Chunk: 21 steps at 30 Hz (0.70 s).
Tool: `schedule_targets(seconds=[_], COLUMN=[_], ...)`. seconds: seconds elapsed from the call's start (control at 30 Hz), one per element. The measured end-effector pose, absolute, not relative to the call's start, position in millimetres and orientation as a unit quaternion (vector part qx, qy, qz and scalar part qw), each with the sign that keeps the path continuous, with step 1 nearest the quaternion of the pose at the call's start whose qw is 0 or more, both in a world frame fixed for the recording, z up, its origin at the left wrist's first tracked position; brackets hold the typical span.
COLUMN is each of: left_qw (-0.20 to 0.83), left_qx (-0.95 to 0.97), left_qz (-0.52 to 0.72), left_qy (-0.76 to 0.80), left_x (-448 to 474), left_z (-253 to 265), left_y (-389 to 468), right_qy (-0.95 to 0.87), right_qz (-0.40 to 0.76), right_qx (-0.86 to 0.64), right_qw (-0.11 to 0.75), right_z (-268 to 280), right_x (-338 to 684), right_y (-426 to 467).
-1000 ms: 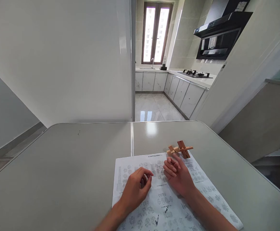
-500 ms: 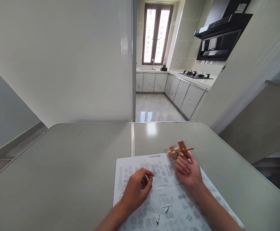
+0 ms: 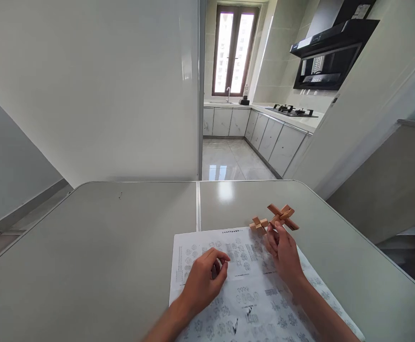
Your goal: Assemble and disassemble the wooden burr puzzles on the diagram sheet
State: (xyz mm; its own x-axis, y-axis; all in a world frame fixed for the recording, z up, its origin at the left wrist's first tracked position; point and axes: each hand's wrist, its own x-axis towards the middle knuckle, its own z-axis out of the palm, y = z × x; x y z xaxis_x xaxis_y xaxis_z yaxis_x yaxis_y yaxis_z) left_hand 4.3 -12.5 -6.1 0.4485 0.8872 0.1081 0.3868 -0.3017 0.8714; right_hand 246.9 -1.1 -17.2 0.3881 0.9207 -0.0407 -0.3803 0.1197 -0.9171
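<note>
A wooden interlocking puzzle (image 3: 284,216), built of crossed reddish-brown sticks, is pinched between the thumb and fingers of my right hand (image 3: 282,247) above the paper's far edge. Left of it, a smaller, paler wooden puzzle (image 3: 258,223) of crossed sticks stands on the table at that edge. Nearer to me, my left hand (image 3: 209,275) rests on the printed paper sheet (image 3: 243,285). Its fingers curl loosely, with a gap to the thumb, and nothing shows in them. The sheet carries rows of small diagrams and text, and both forearms cover parts of it.
The grey table (image 3: 86,266) has a seam (image 3: 198,204) running away from me. Past its far edge stand a white panel (image 3: 121,95) and a kitchen with marbled cabinets (image 3: 282,147), a gas hob (image 3: 293,111) and a window (image 3: 234,52).
My right hand has turned, and the held puzzle has tilted and shifted slightly right, away from the paler one. My left hand stays in place on the paper.
</note>
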Motion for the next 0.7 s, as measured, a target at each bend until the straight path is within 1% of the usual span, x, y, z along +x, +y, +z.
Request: schedule_targets(seconds=[0.07,0.17,0.3,0.37,0.47,0.57,0.7], left_qw=[0.413,0.414,0.381,0.389,0.461,0.532,0.559], left_qx=[0.741,0.726,0.7,0.696,0.696,0.703,0.714], left_qz=[0.307,0.332,0.411,0.43,0.409,0.354,0.303], left_qy=[0.431,0.438,0.442,0.424,0.368,0.313,0.293], left_x=[5.0,5.6,3.4,1.1,-2.7,-4.7,-4.8], left_z=[-4.4,-2.7,-4.2,-4.7,-1.6,5.7,13.2], left_y=[-12.4,-12.2,-12.3,-12.8,-14.2,-16.0,-17.7], right_qy=[-0.354,-0.441,-0.515,-0.528,-0.528,-0.494,-0.473], right_qz=[0.45,0.459,0.54,0.591,0.663,0.741,0.79], right_qx=[-0.493,-0.504,-0.463,-0.422,-0.344,-0.264,-0.219], right_qw=[0.655,0.583,0.478,0.44,0.404,0.371,0.322], right_z=[-16.7,-21.2,-31.7,-35.6,-38.4,-41.3,-47.1], right_x=[240.1,232.7,227.5,225.8,224.3,224.7,226.0], right_y=[-6.1,-12.0,-16.5,-17.9,-19.4,-20.0,-20.0])
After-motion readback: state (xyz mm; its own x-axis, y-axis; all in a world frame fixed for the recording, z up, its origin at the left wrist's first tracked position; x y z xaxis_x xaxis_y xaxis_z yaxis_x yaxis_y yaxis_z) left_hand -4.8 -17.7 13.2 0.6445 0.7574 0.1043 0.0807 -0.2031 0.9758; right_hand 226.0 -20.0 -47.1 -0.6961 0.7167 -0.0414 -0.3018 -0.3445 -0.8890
